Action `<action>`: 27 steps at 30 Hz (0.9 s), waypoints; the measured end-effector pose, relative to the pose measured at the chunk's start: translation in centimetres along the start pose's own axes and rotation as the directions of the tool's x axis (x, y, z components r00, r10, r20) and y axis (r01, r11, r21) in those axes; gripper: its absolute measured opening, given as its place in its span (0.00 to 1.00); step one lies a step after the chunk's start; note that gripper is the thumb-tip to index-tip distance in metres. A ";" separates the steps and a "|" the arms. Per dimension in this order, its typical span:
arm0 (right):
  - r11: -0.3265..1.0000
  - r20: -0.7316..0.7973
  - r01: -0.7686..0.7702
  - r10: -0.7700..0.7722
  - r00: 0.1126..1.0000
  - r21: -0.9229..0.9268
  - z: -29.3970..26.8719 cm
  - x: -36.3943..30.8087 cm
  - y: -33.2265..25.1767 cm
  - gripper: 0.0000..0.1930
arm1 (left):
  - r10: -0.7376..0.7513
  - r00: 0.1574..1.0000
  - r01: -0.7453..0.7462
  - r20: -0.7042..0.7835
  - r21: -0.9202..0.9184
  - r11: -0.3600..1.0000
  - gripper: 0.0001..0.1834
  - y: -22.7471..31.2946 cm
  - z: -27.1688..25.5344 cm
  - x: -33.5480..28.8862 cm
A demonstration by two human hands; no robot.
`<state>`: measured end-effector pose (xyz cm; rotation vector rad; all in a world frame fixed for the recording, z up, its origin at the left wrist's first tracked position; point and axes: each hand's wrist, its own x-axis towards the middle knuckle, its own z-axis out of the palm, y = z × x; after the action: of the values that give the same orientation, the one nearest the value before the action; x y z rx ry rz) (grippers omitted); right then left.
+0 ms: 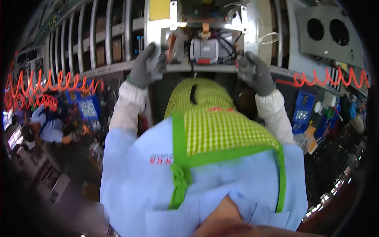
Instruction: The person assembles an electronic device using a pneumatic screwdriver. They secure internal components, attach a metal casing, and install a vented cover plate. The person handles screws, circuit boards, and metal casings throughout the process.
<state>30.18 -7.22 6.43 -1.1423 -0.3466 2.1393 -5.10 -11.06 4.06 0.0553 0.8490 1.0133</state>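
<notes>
An open metal housing (155, 34) lies at the top middle, with wiring and parts inside it. My left hand (147, 66), in a grey glove, curls its fingers round the near end of the housing's left side. My right hand (257, 73), gloved the same, is bent round the near right corner of the same housing. Between the hands sits a grey box-shaped component (204, 49), with black cables (229, 44) running beside it and a red part at its front edge. Some fingertips are blurred or hidden against the metal.
A roller conveyor (108, 33) runs under the housing. A grey panel with two round holes (323, 29) stands at the far right. Coiled orange hoses (51, 83) hang on both sides. Blue bins (303, 110) stand right; another person (51, 126) works at left.
</notes>
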 end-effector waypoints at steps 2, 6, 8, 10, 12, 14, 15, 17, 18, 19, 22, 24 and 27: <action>0.990 0.082 -0.100 0.092 0.992 0.097 -1.7 0.1 0.4 0.08 | 0.022 1.000 -0.023 0.007 0.273 0.962 0.27 0.2 -2.6 -0.6; 0.987 -0.002 -0.061 0.062 0.998 0.145 -2.0 -0.6 1.5 0.10 | 0.216 0.974 -0.130 -0.065 0.621 0.773 0.26 -0.2 -7.3 1.5; 0.989 0.165 -0.052 0.029 0.986 0.135 -0.9 0.6 0.6 0.10 | 0.356 0.932 -0.118 -0.070 0.870 0.480 0.21 0.1 -13.0 4.9; 0.992 0.076 -0.058 0.049 0.996 0.116 0.4 0.4 0.2 0.11 | 0.482 0.871 -0.193 0.092 0.968 0.163 0.16 -5.3 -28.3 11.0; 0.987 0.030 -0.022 0.018 0.999 0.159 0.0 0.4 1.0 0.11 | 0.111 0.994 0.064 -0.021 0.915 -0.398 0.16 -3.4 -26.6 9.4; 0.987 0.029 -0.030 0.026 0.999 0.160 -0.4 0.4 0.4 0.11 | -0.041 0.979 0.140 -0.199 0.808 -0.573 0.16 -2.4 -25.9 8.6; 0.986 0.034 -0.037 0.032 0.999 0.162 -0.7 0.2 0.2 0.11 | -0.093 0.960 0.150 -0.263 0.769 -0.621 0.16 -2.1 -25.5 9.1; 0.981 0.029 -0.055 0.050 0.998 0.186 -1.2 0.8 0.7 0.11 | -0.156 0.925 0.153 -0.347 0.714 -0.683 0.16 -0.9 -24.9 10.1; 0.981 0.044 -0.061 0.054 0.998 0.185 -1.1 1.1 1.1 0.11 | -0.187 0.905 0.144 -0.382 0.690 -0.710 0.16 -0.2 -24.5 10.7; 0.983 0.053 -0.059 0.050 0.997 0.176 -1.1 1.2 1.0 0.11 | -0.217 0.892 0.127 -0.397 0.680 -0.723 0.16 0.5 -23.9 11.8; 0.989 0.060 -0.051 0.043 0.997 0.135 -0.3 0.9 0.4 0.13 | -0.301 0.862 0.059 -0.408 0.670 -0.740 0.16 1.9 -22.0 14.6; 0.984 0.126 -0.059 0.038 0.991 0.169 -1.1 1.0 0.5 0.14 | -0.337 0.852 0.020 -0.400 0.668 -0.744 0.16 1.8 -20.8 16.1; 0.993 0.015 -0.053 0.051 0.999 0.106 -0.4 1.0 0.4 0.15 | -0.367 0.838 -0.006 -0.405 0.664 -0.748 0.16 0.8 -20.0 17.4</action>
<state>29.92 -6.94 5.37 -1.0893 -0.2081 2.1835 -14.30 -3.95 -19.73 1.6619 1.2094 -1.0210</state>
